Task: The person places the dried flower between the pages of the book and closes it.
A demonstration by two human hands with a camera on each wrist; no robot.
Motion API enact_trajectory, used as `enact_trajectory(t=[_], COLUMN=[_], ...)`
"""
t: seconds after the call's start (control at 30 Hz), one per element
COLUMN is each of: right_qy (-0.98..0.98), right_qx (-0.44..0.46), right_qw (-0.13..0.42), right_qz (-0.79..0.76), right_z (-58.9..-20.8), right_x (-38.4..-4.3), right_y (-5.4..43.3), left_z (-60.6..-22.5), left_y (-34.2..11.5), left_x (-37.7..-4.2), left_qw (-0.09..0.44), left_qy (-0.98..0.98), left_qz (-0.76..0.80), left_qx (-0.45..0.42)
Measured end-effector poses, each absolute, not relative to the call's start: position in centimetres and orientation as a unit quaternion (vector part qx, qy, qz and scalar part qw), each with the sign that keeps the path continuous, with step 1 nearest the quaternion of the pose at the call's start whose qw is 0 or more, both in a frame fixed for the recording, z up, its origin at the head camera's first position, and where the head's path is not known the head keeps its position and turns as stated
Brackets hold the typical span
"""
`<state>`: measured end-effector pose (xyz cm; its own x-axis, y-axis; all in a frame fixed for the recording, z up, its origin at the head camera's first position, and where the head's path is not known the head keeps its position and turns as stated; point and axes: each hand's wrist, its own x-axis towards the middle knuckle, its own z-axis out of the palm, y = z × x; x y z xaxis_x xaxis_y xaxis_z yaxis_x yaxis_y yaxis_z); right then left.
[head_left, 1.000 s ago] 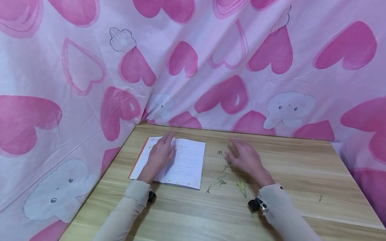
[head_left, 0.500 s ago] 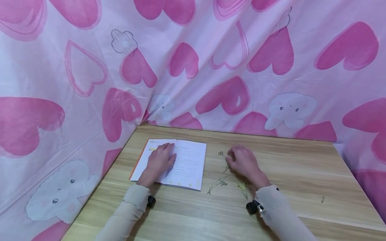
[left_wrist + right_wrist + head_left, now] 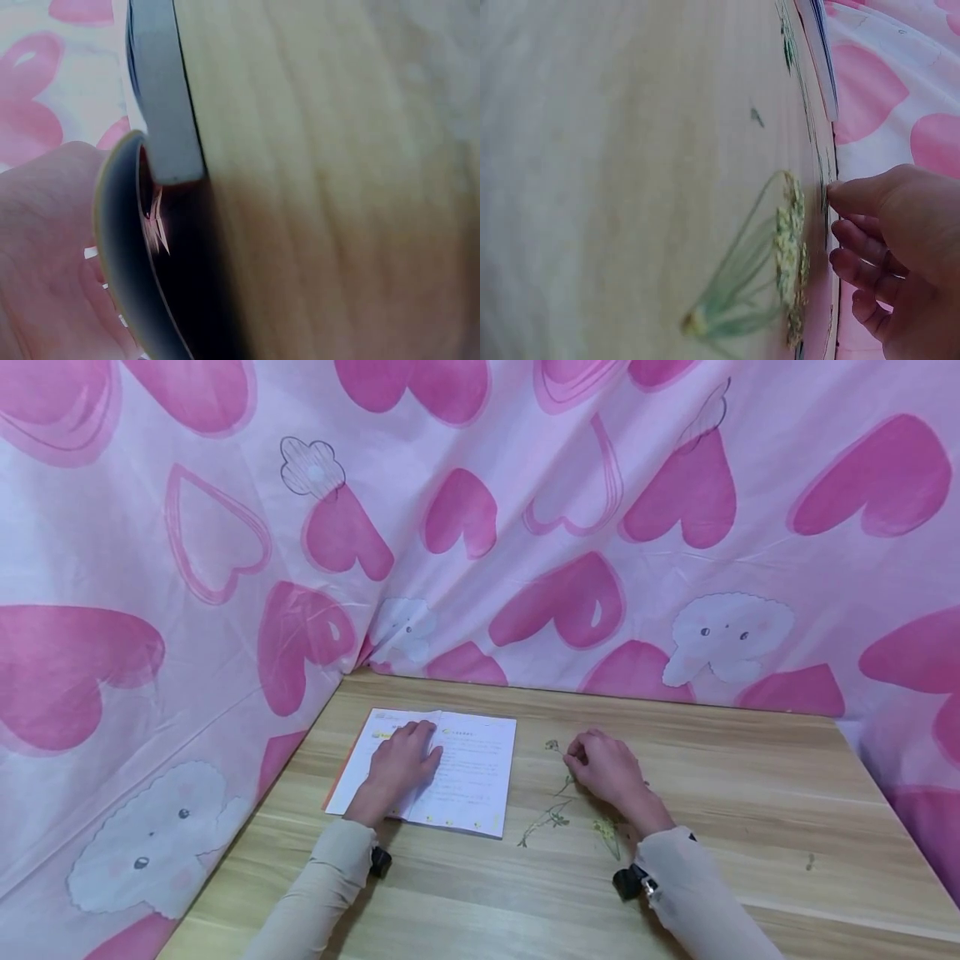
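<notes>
An open book (image 3: 476, 777) with printed pages lies left of the middle of the table. My left hand (image 3: 399, 770) rests across its left page and fold, fingers stretched toward the top edge. To the right of the book, my right hand (image 3: 606, 768) is low over the table, thumb and forefinger pinching the stem of a thin dried flower sprig (image 3: 552, 745). Its other fingers are curled in the right wrist view. Nearer me lie a branching sprig (image 3: 553, 817) and a dried yellow flower cluster (image 3: 606, 828), whose fanned green stalks (image 3: 739, 300) show close up.
The wooden table (image 3: 480, 902) meets a pink heart-print cloth (image 3: 555, 593) at the back and left. A small dark fragment (image 3: 810, 862) lies at the far right. Each wrist wears a black camera (image 3: 627, 883).
My right hand has come down from a blurred, spread pose to the sprig, its fingers drawing together. The left hand has slid slightly nearer on the book.
</notes>
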<state>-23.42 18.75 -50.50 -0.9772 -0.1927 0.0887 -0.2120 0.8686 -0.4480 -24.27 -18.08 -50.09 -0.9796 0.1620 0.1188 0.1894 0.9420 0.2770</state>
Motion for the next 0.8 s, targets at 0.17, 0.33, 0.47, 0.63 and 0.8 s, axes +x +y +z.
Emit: enact_trajectory(t=[0.17,0.33,0.47,0.63,0.8], right_qy=[-0.969,-0.974,-0.977,-0.977,-0.977], right_qx=[0.099,0.107,0.115,0.129,0.133], right_qw=[0.016,0.017,0.015,0.022,0.033], right_qz=[0.224,0.197,0.181,0.168,0.166], right_z=[-50.5,-50.3,-50.2,-50.6,-50.9], right_x=[-23.4,-23.1,-22.8,-22.7,-22.7], right_y=[18.3,17.9,17.7,17.6,17.4], left_z=[-50.0,-49.8,-49.8,-49.8,-49.9], left_y=[-18.1,-18.1,-18.0,-18.0,-18.2], left_x=[-24.3,-24.3,-24.4,-24.4,-24.4], left_qw=[0.04,0.03,0.021,0.015,0.013], left_qy=[-0.984,-0.983,-0.983,-0.983,-0.983], left_qz=[-0.15,-0.162,-0.162,-0.161,-0.163], left_qx=[-0.089,-0.087,-0.085,-0.085,-0.083])
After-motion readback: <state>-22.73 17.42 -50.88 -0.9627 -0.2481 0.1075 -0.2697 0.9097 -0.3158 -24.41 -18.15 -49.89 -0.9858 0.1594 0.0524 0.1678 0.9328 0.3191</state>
